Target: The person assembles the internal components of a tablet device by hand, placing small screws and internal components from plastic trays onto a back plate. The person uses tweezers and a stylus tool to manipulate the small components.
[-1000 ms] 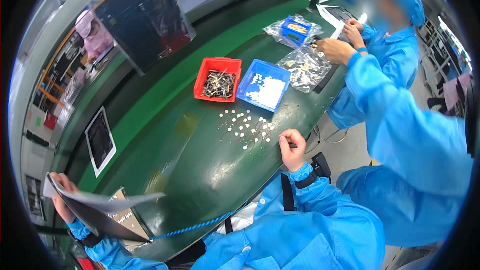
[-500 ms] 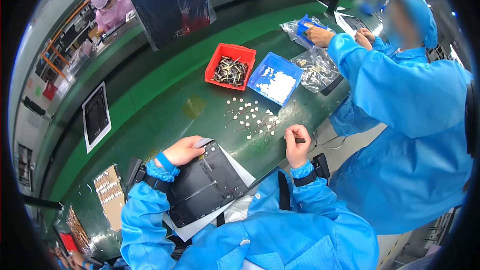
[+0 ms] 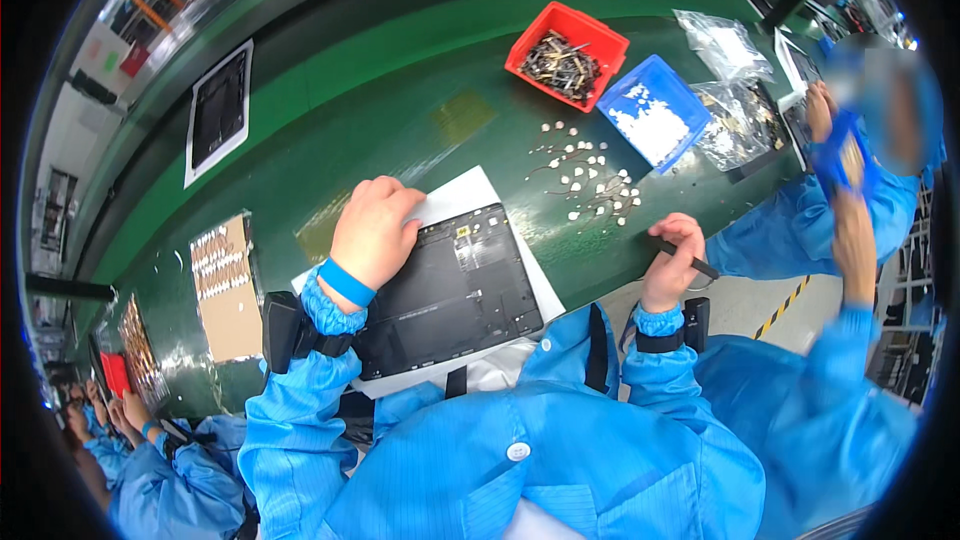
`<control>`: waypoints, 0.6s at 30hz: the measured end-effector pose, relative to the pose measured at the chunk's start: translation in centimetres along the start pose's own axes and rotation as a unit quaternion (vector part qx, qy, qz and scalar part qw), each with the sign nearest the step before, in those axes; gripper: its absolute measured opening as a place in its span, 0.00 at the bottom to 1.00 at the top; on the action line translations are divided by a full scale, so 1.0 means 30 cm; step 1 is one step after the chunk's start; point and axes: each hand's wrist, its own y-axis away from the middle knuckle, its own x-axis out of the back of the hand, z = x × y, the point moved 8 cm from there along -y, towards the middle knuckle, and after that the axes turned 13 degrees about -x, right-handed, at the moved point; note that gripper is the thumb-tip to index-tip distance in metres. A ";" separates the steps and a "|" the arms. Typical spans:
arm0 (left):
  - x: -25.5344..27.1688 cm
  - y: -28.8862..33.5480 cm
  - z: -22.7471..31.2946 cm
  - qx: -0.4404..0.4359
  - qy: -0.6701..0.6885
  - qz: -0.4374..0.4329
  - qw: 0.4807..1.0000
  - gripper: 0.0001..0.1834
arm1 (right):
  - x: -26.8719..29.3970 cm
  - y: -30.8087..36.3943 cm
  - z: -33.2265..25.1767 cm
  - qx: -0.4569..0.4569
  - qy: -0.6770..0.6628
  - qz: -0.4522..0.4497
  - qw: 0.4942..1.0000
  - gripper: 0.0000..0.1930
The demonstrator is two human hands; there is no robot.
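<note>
A black flat panel [image 3: 440, 300], like a tablet's back housing, lies in front of me on a white sheet [image 3: 450, 195] at the table's near edge. Over its upper left edge is my left hand [image 3: 375, 235], fingers stretched together toward the sheet and thumb apart on the panel's border. My right hand [image 3: 672, 265] is off to the right of the panel, near the table edge, with its fingers closed round a slim black stick-like tool [image 3: 700, 265]. Small white round pieces with thin dark wires [image 3: 590, 180] lie scattered on the table beyond the panel.
A red bin [image 3: 540, 30] of small metal strips and a blue bin [image 3: 690, 100] of white bits stand beyond. Clear bags [image 3: 725, 45] lie right of them. Cardboard with rows of parts [image 3: 225, 280] is at left. A co-worker [image 3: 800, 225] at right holds a blue tray [image 3: 848, 155].
My view has shifted. My left hand has changed from holding the panel's top edge to lying over its upper left edge. The tool shows longer in my right hand. The co-worker's blue tray has moved nearer.
</note>
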 end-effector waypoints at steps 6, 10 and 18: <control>-0.034 0.113 -0.046 0.040 0.010 0.018 0.999 0.04 | -0.119 0.030 -0.072 -0.084 -0.082 -0.081 0.990 0.17; -0.039 0.129 -0.051 0.050 -0.002 0.032 0.998 0.02 | -0.294 0.080 -0.104 -0.215 -0.090 -0.172 0.957 0.06; -0.026 0.160 -0.077 0.081 -0.054 -0.001 0.995 0.02 | -0.389 0.092 -0.120 -0.234 -0.044 -0.215 0.947 0.10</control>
